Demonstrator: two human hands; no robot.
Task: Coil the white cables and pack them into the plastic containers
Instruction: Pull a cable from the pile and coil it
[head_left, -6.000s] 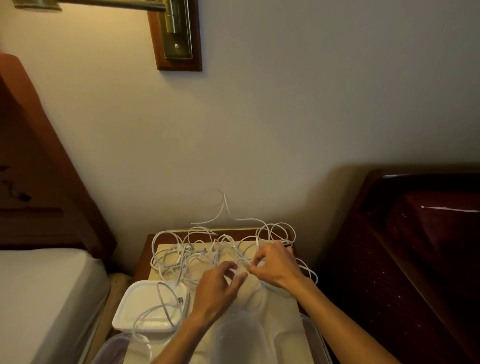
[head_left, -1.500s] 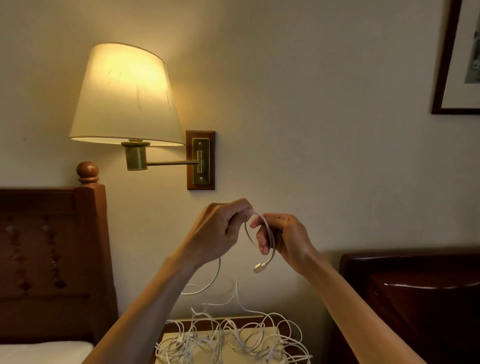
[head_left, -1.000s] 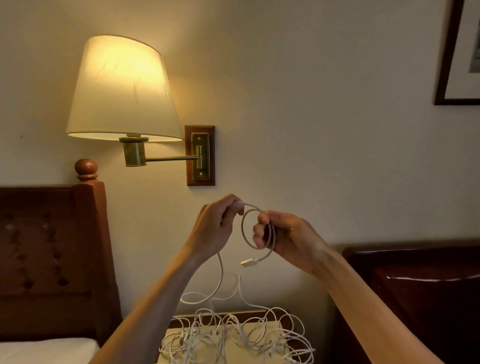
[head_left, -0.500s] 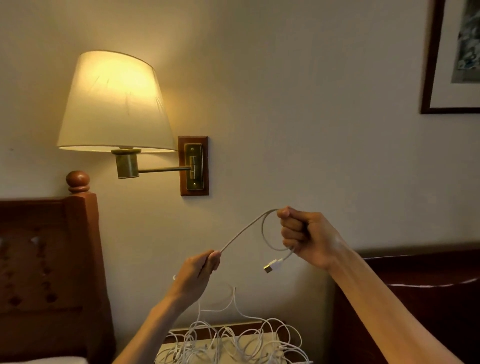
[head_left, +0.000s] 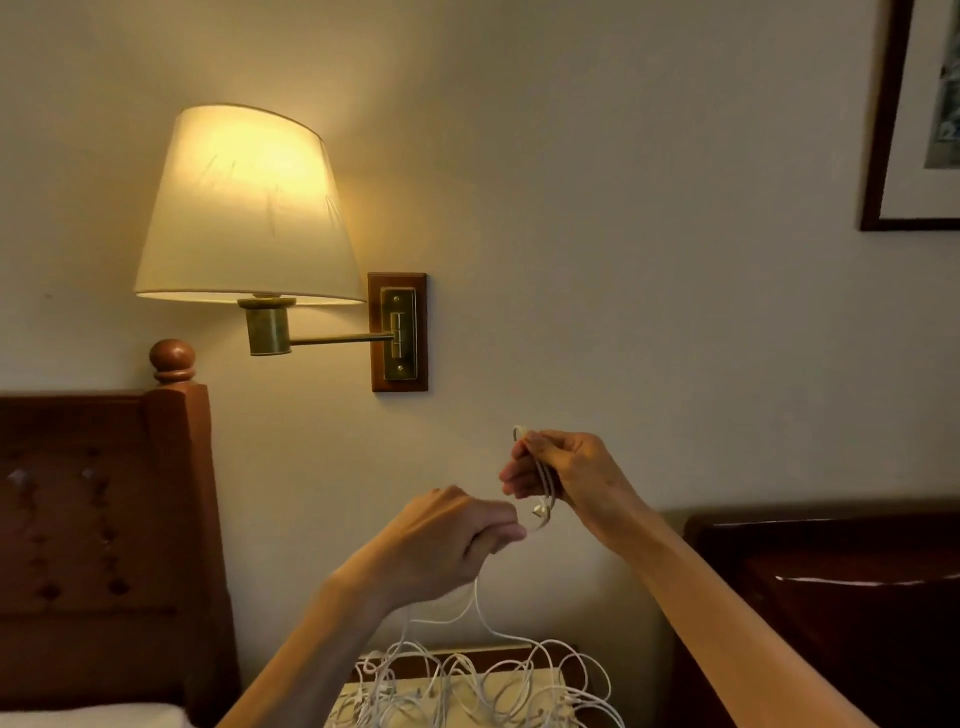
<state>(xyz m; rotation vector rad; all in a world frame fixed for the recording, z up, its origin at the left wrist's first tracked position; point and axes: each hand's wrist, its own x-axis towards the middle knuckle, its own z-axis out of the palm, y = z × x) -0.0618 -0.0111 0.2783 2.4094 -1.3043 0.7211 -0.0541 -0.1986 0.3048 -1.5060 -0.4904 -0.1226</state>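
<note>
Head view shows the right hand (head_left: 561, 475) raised in front of the wall, its fingers curled round a small coil of white cable (head_left: 545, 486), with the plug end (head_left: 541, 512) hanging just below the fingers. The left hand (head_left: 457, 540) sits lower and just to the left, pinching the same cable where it leaves the coil. From that pinch the loose length drops almost straight down to the tangled pile of cables (head_left: 483, 686) on the table (head_left: 561, 675) below.

So the free cable lies beneath and to the left of the coil, running roughly up and down, and the left hand is the nearer one to feed it. The next loop likely means carrying that slack up and over to the right hand.

Half a second ago the hands were well apart with a taut stretch between them; now they have closed up, nearly touching. How many turns the coil has is hard to tell; the strands blur together. No containers are in view.
</note>
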